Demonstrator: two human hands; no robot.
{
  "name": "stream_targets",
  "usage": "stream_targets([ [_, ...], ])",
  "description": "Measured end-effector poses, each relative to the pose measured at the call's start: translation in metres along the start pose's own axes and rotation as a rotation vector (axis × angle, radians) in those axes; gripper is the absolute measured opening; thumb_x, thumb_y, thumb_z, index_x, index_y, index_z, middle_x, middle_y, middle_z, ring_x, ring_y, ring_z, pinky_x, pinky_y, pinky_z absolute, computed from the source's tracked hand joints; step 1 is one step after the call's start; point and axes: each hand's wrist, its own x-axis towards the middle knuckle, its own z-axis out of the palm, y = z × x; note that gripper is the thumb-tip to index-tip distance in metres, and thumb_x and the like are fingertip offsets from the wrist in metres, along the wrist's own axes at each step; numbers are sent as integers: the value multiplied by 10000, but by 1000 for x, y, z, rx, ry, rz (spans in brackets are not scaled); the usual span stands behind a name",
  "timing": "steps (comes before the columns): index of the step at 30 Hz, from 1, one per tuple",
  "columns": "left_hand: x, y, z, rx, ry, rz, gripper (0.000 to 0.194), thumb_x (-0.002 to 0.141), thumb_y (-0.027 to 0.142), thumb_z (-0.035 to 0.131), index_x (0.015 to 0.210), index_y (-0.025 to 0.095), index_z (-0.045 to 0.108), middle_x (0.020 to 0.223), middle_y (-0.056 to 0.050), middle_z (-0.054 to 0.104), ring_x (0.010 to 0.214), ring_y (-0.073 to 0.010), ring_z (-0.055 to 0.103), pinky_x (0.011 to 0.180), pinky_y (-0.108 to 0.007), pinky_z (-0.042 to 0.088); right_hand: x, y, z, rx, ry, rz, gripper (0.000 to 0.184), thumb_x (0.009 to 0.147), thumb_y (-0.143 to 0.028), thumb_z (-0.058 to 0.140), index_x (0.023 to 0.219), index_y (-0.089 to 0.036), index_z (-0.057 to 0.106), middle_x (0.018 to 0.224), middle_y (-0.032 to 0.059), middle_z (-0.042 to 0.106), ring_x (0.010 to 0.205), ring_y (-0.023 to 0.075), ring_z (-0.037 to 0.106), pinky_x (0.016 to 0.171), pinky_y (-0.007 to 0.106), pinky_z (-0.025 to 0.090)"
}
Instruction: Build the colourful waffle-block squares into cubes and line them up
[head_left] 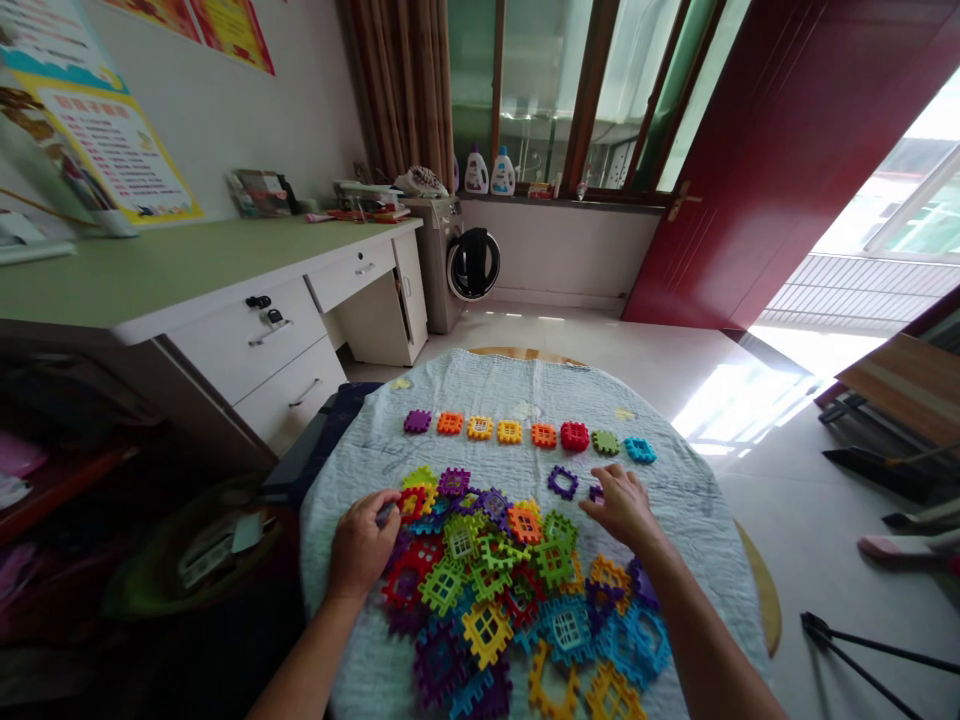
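Observation:
A heap of colourful plastic interlocking blocks with toothed edges lies on the cloth-covered round table. My left hand is closed at the heap's left side. Something dark shows between its thumb and finger, mostly hidden, and a red block lies at the fingertips. To the right of the heap, my right hand has its fingers apart just over a small purple block, partly covered by them. A purple open-frame block lies left of that hand. Beyond both hands runs a row of several blocks.
The pale blue tablecloth covers the table. A desk with drawers stands at the left, and a washing machine with its door ajar at the back. A red door and a black tripod leg are on the right.

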Motion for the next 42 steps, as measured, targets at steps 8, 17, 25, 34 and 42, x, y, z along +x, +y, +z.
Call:
stream_targets([
  [8,-1,-7,2,4,-18,-17,251,789,318,494,909,207,684,970,-64,725,943,-236,657,900,-371,500,75,-130,-8,36,-44,-347,363,816,-370,608,1155,-240,606,1223,78,590,1123,270,450,896,365,323],
  [17,-3,-3,1,-4,3,-31,221,784,272,497,896,217,679,961,-53,720,938,-233,651,905,-385,494,138,-186,35,-37,-143,-347,324,726,-360,678,1003,-193,654,1129,136,592,1073,292,471,854,379,342],
  [25,-3,-1,1,-17,-6,-32,206,791,261,495,892,219,670,963,-52,715,944,-227,644,906,-383,488,160,-150,-1,-12,-111,-330,488,731,-389,654,1173,-190,597,1155,106,566,1053,258,466,842,328,339],
  [34,-2,0,1,-16,-3,-53,214,778,269,497,884,212,674,967,-66,721,944,-241,645,911,-399,483,145,-116,14,-47,-158,-368,526,658,-419,748,1123,-207,624,1133,106,566,1042,268,471,849,350,341],
  [42,-2,1,0,-2,0,-44,221,778,266,491,883,214,678,960,-62,725,944,-239,654,909,-387,494,143,-116,21,6,-141,-369,637,645,-393,775,1217,-200,574,1190,122,563,1087,289,470,889,381,343],
])
